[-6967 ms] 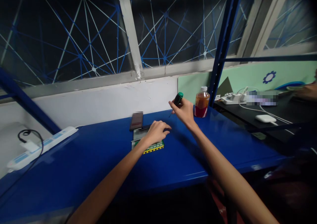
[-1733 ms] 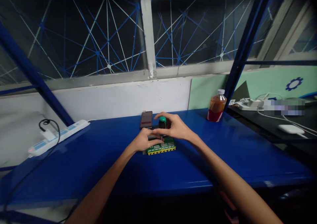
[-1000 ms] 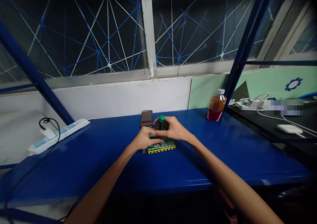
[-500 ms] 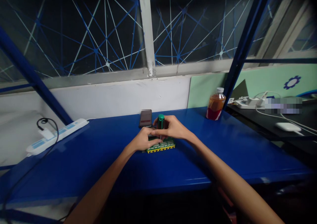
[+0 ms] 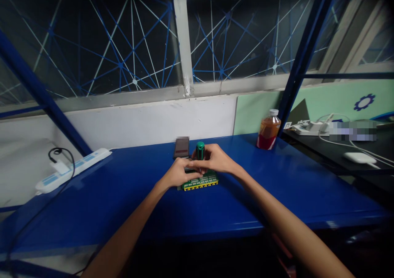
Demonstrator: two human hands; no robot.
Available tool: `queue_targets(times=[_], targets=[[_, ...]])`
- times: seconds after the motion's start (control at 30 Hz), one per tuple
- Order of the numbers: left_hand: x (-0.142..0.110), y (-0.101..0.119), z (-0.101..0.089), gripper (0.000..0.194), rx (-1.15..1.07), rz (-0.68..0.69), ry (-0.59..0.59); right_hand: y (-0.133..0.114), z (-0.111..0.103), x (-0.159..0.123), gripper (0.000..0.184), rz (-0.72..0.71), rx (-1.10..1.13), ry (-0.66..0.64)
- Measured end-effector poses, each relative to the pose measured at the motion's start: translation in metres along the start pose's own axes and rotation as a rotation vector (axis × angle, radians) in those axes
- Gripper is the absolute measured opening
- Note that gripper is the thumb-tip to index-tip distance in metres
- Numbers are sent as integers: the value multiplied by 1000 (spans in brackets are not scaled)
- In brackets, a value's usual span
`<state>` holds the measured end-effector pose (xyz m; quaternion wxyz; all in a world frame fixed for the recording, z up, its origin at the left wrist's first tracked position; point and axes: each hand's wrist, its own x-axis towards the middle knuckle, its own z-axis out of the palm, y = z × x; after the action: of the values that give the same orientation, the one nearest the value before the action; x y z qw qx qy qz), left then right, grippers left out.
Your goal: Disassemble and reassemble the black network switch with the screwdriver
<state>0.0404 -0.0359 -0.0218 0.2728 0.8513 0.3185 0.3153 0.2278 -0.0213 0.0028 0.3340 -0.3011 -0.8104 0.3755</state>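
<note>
A green circuit board [image 5: 200,181] with a yellow front edge lies on the blue table [image 5: 123,196]. My left hand [image 5: 177,173] rests on the board's left side, fingers curled down onto it. My right hand [image 5: 217,160] is closed round a screwdriver with a green and black handle [image 5: 200,149], held upright over the board. The screwdriver's tip is hidden behind my fingers. A dark phone [image 5: 181,146] lies just behind the board.
A bottle of amber liquid [image 5: 269,130] stands at the table's back right beside a blue upright post [image 5: 303,52]. A white power strip [image 5: 72,169] with a black cable lies at the left. A black desk [image 5: 338,151] with white chargers sits to the right.
My right hand has come from up near the bottle down to the board with the screwdriver, now upright. Over the last second both hands have barely shifted.
</note>
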Motion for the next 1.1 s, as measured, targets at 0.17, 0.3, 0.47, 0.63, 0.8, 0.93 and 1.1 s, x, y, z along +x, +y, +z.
queue_targets(times=[0.17, 0.3, 0.47, 0.63, 0.8, 0.93, 1.1], targets=[[-1, 1, 1, 15, 6, 9, 23, 0, 1, 0, 42, -3, 33, -16], [-2, 2, 1, 14, 34, 17, 7, 1, 1, -1, 38, -10, 65, -37], [-2, 2, 2, 14, 21, 22, -22, 1, 0, -1, 35, -10, 29, -31], [-3, 0, 2, 15, 27, -12, -42, -2, -2, -2, 35, -14, -26, -13], [-2, -1, 1, 15, 35, -24, -17, -2, -2, -3, 33, -27, -52, 19], [-2, 0, 1, 14, 63, -23, 0, -3, -1, -3, 34, -20, -31, -4], [-1, 3, 2, 16, 62, -48, 13, -7, -2, -4, 37, -4, -60, -5]])
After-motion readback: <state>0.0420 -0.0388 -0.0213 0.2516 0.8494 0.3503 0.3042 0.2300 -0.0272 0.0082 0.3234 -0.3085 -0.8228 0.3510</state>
